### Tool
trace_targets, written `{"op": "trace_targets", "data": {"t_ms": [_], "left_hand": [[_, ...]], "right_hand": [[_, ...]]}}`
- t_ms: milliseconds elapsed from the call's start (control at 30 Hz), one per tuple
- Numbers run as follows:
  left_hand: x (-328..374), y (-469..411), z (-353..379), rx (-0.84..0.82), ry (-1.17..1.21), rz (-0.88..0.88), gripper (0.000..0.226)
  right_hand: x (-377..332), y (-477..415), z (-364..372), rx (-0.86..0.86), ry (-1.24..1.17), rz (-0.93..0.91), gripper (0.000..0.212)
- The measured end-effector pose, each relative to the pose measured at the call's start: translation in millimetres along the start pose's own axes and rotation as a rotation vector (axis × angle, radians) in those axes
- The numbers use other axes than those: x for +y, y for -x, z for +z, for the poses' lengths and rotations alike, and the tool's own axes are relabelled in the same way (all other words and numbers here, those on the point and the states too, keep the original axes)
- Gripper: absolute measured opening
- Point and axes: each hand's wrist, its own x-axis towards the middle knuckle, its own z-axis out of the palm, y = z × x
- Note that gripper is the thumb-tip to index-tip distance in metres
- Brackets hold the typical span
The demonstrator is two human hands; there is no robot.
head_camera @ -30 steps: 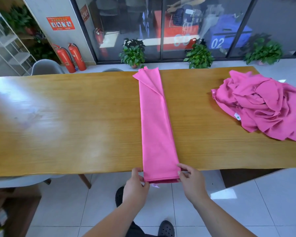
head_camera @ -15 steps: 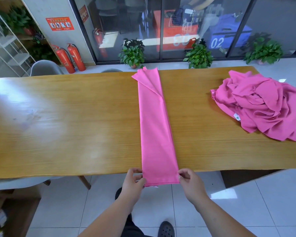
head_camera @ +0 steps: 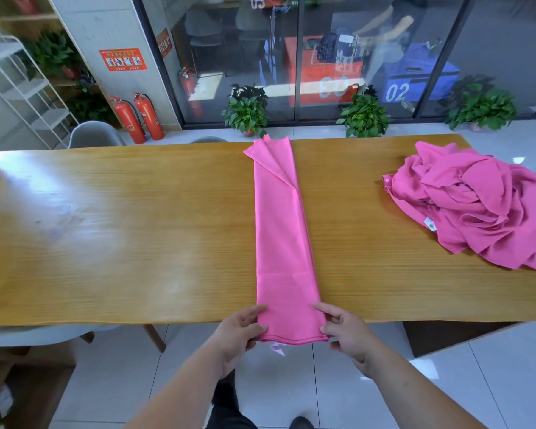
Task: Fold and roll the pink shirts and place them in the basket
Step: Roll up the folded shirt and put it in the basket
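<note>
both hands (head_camera: 294, 334) pinching folded shirt (head_camera: 281, 230) end

Folded shirt (head_camera: 283, 243) plain bright pink; heaped shirts (head_camera: 477, 202) same pink, white tag; table (head_camera: 121, 236) honey-yellow woodgrain; fire extinguishers (head_camera: 138, 119) red; floor tiles (head_camera: 130, 382) pale grey

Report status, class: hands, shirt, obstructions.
Left hand, right hand: each pinches a near corner of folded shirt. Long strip across table, unrolled. Shirt pile apart, to the right; no basket in view.
</note>
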Motion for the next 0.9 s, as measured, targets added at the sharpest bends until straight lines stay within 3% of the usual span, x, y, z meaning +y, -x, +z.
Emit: {"op": "trace_targets", "data": {"t_ms": [100, 200, 267, 367, 467, 567, 667, 733, 800, 900], "left_hand": [[39.5, 2.9, 3.1, -0.060, -0.010, 0.048, 0.048], [83.4, 14.0, 3.4, -0.147, 0.220, 0.263, 0.053], [88.9, 17.0, -0.5, -0.141, 0.157, 0.337, 0.056], [49.5, 18.8, -2.4, 0.063, -0.276, 0.189, 0.054], [-0.3, 18.7, 1.5, 0.092, -0.356, -0.029, 0.054], [13.6, 20.4, 5.1, 0.079, -0.144, 0.008, 0.050], [54.6, 37.3, 3.8, -0.067, 0.244, 0.228, 0.049], [70.6, 45.6, -1.3, -0.099, 0.314, 0.327, 0.053], [61.6, 47.3, -5.1, -0.055, 0.100, 0.285, 0.052], [14.4, 48.3, -1.8, 0.020, -0.254, 0.076, 0.052]], "right_hand": [[-40.4, 3.1, 0.0, 0.035, 0.034, -0.059, 0.054], [-80.4, 15.7, -2.8, 0.028, -0.187, -0.250, 0.055], [-82.8, 20.4, -3.9, 0.011, -0.271, -0.306, 0.058], [-40.5, 22.2, 8.4, 0.114, -0.041, -0.157, 0.065], [0.6, 23.1, 17.4, 0.050, 0.099, -0.011, 0.068], [-23.1, 25.4, 16.0, 0.082, 0.101, -0.058, 0.065], [-63.0, 38.2, 8.4, 0.119, -0.026, -0.281, 0.062], [-72.8, 45.0, 2.9, 0.114, -0.128, -0.386, 0.062], [-57.3, 47.5, 5.9, 0.143, -0.081, -0.335, 0.065], [-1.4, 47.8, 15.6, 0.144, 0.090, -0.131, 0.066]]}}
